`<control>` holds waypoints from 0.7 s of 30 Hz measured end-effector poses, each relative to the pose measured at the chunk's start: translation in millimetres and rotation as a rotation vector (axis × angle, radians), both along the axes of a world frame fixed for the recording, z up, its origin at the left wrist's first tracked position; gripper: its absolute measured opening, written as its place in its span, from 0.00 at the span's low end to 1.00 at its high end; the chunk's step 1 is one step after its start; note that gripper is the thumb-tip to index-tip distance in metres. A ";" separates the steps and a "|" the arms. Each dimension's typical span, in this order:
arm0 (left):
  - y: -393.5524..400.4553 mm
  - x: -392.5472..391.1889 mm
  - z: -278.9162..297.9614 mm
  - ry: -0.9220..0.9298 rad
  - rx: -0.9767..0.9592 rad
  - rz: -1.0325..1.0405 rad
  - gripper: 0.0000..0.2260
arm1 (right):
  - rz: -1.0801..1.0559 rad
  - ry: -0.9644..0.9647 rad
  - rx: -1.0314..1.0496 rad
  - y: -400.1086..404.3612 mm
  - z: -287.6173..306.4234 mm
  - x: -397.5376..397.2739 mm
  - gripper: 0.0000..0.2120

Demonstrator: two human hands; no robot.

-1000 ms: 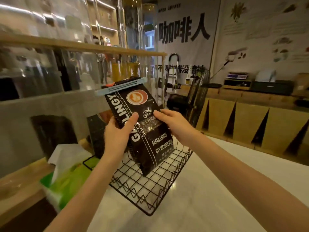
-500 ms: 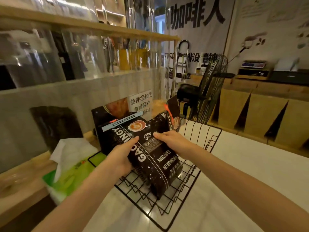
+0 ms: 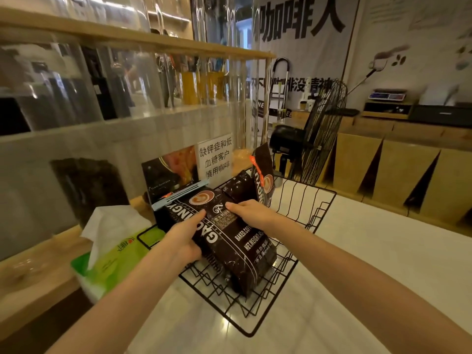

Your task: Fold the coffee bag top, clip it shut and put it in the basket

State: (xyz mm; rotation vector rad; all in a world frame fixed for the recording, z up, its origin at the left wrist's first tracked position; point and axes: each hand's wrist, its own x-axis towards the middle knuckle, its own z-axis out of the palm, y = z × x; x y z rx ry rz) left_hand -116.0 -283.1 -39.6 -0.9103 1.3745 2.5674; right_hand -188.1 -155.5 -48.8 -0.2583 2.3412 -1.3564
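A black coffee bag (image 3: 229,241) with white lettering lies tilted inside the black wire basket (image 3: 304,200) on the white counter. A pale blue clip (image 3: 178,195) runs across its folded top. My left hand (image 3: 184,238) grips the bag's left edge, thumb on the front. My right hand (image 3: 251,213) holds its right edge near the label. Two more black coffee bags (image 3: 263,180) stand at the basket's far side, one with an orange clip.
A green tissue pack (image 3: 115,254) lies left of the basket on a wooden ledge. A dark box (image 3: 166,177) and a white paper sign (image 3: 215,157) stand behind the basket against a glass partition. A black fan (image 3: 319,134) stands beyond.
Both hands have lowered the clipped bag from chest height down into the basket, where its bottom now rests on the wires.
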 end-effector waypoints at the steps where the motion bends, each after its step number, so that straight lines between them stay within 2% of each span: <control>1: 0.6 0.0 0.4 0.003 -0.006 0.017 0.13 | -0.002 0.012 0.005 0.4 -0.9 0.6 0.24; 7: -0.8 -0.7 2.3 0.052 -0.084 0.172 0.13 | 0.007 0.269 0.218 -1.7 0.1 5.9 0.24; 10: -5.0 -1.5 7.0 0.107 -0.107 0.219 0.12 | -0.011 0.330 0.271 -3.0 0.2 7.1 0.23; 16: -1.0 12.2 7.6 0.167 -0.329 0.224 0.11 | 0.048 0.236 0.225 5.4 6.2 11.0 0.21; 19: 5.6 16.4 1.7 0.258 -0.457 0.196 0.18 | 0.052 0.288 0.204 19.7 12.8 12.8 0.19; 21: 14.4 21.3 5.8 0.338 -0.569 0.129 0.19 | -0.016 0.356 0.070 30.6 22.8 21.5 0.18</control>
